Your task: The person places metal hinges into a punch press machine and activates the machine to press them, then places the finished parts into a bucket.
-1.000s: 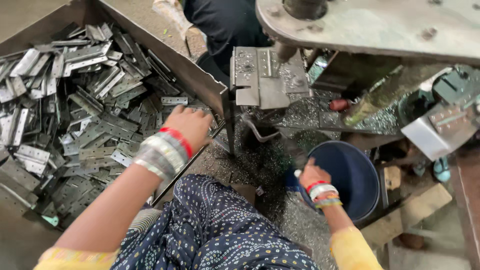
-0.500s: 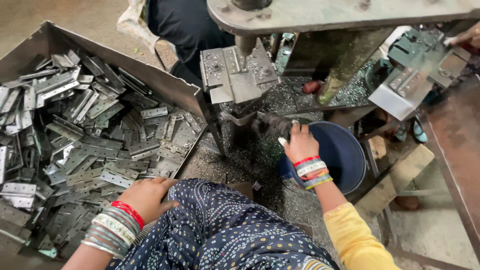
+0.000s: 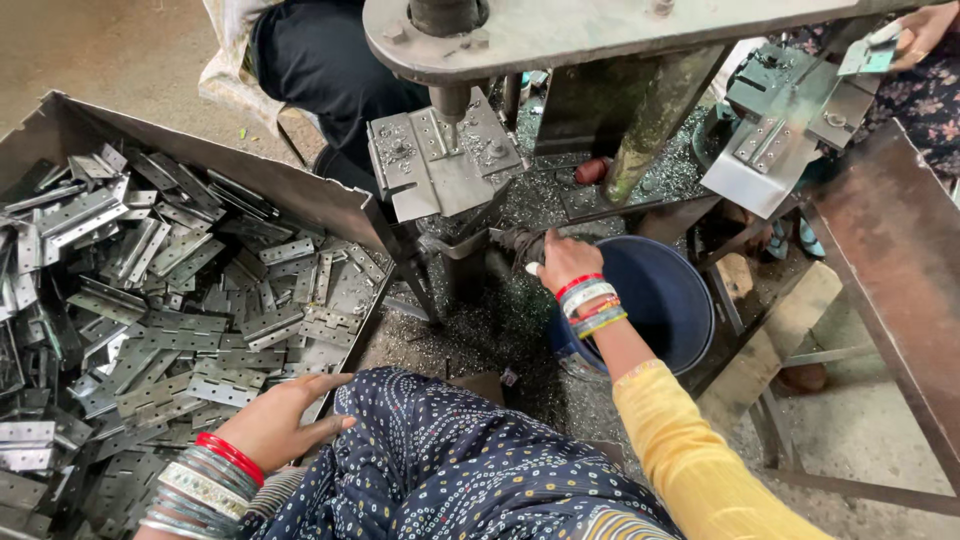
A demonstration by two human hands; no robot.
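Note:
My left hand [image 3: 285,420], wearing red and silver bangles, lies palm down with its fingers apart on the grey metal hinge plates [image 3: 170,310] at the near corner of the big metal bin [image 3: 300,195], beside my knee. My right hand [image 3: 562,262], also bangled, reaches forward under the press. Its fingers curl around a dark metal piece [image 3: 515,242] just below the press plate [image 3: 440,165], which carries hinge plates. The fingertips are hidden. A blue bucket [image 3: 665,300] stands right behind that wrist.
The press's heavy top [image 3: 600,30] hangs over the work spot. Another person in dark clothes [image 3: 320,60] sits behind it. At top right, someone else's hand [image 3: 915,35] works at a second jig [image 3: 790,130]. A rusty table [image 3: 890,250] stands right; metal shavings [image 3: 500,320] cover the floor.
My left hand has drawn back from the middle of the hinge pile to its near corner. My right hand has moved from the blue bucket up and left to the underside of the press.

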